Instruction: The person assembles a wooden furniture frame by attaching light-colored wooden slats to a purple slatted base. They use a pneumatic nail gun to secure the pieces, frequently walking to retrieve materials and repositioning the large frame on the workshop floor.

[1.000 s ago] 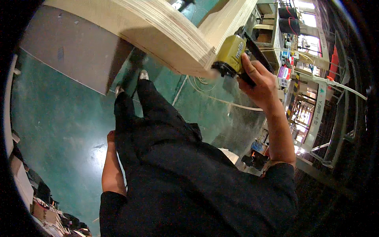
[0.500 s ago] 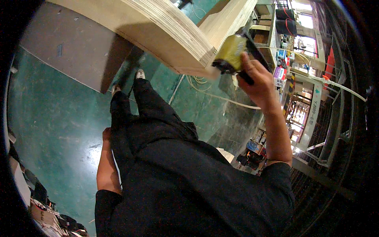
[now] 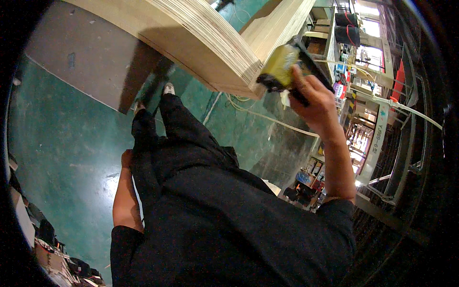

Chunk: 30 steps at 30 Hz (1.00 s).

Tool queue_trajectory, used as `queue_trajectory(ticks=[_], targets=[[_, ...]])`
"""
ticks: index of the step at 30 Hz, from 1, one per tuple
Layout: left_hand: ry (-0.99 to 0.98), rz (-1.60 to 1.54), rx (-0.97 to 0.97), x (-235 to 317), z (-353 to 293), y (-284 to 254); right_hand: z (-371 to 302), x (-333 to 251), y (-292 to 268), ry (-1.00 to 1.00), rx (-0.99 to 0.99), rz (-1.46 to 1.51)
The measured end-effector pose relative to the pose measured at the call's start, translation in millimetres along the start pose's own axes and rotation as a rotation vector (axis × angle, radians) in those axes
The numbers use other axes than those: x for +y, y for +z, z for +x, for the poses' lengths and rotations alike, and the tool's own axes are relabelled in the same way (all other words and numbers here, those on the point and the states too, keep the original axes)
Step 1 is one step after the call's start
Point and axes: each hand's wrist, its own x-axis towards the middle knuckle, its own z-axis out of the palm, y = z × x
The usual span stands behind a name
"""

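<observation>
A yellow and black nail gun (image 3: 281, 64) is in my right hand (image 3: 313, 98), whose fingers wrap round its handle. It is held up at the near right end of a stack of layered plywood pieces (image 3: 215, 57); its black end is right by the corner, and I cannot tell whether they touch. Low beside my thigh hangs my left hand (image 3: 127, 159), nearest to my dark trousers (image 3: 186, 129). Its fingers are mostly hidden behind the leg.
A brown board (image 3: 86, 62) slopes below the plywood at the left. Across the green floor (image 3: 71, 143) runs a pale hose (image 3: 272, 119). Shelving with several boxes and tools (image 3: 339, 71) stands at the right. Wood scraps (image 3: 57, 263) lie at the lower left.
My right hand, gripping the nail gun, has shifted slightly right and down. My left arm and body have drifted a little left in view. The plywood stays put.
</observation>
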Motion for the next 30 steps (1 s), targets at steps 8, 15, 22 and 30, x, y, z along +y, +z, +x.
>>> queue_trajectory(ticks=[8, 15, 22, 30], targets=[[0.154, -0.27, 0.22, -12.9, 3.3, 8.4, 8.3, 0.0, -10.5, 0.019, -0.134, -0.016], [0.237, -0.161, 0.195, -27.6, 10.8, 20.2, 8.4, 1.2, -6.1, 0.067, -0.105, 0.044], [0.275, -0.174, 0.259, -2.6, 2.6, -5.6, 20.9, 8.6, -16.2, 0.006, 0.074, 0.066], [0.101, -0.178, 0.154, -10.2, 10.0, 9.1, 11.4, 10.8, -4.6, 0.04, -0.104, 0.084]])
